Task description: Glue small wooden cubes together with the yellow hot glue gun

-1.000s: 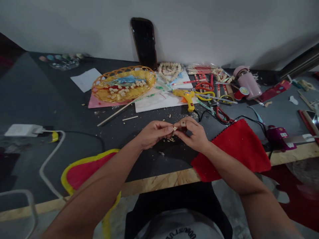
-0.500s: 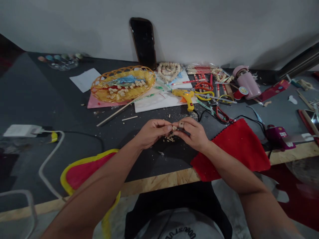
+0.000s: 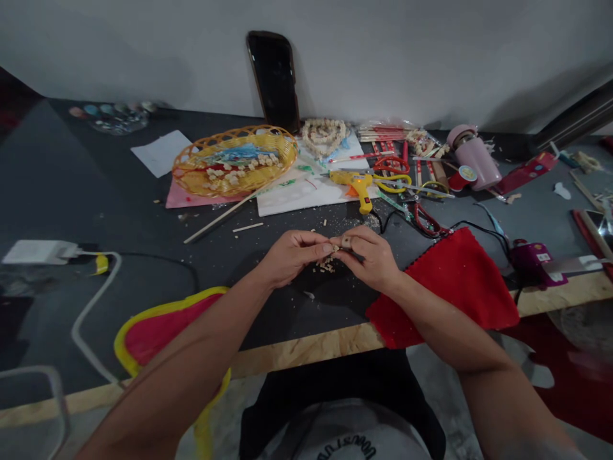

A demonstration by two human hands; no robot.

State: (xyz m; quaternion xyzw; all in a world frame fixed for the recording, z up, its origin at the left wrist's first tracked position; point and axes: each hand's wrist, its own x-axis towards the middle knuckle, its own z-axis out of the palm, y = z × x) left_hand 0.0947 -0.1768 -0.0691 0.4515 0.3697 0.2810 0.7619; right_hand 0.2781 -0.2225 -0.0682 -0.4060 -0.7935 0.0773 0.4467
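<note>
My left hand (image 3: 299,255) and my right hand (image 3: 366,257) meet over the dark table, their fingertips pinched around a small pale wooden piece (image 3: 336,248). Most of that piece is hidden by the fingers, so its exact shape does not show. Just below the fingertips lies a little heap of short wooden bits (image 3: 327,264). Beyond my right hand a yellow hot glue gun (image 3: 357,185) lies on a white sheet (image 3: 282,203).
A yellow woven basket (image 3: 189,182) holds pale flower-like clusters. A phone (image 3: 274,80) leans on the wall. Scissors (image 3: 428,220), red-marked sticks (image 3: 380,135) and a pink bottle (image 3: 476,156) lie right. Red cloth (image 3: 460,281) is under my right forearm; a charger (image 3: 41,252) sits left.
My hands stay together in nearly the same place. The fingertips have shifted slightly, and less of the pale piece shows between them. The view has moved a little.
</note>
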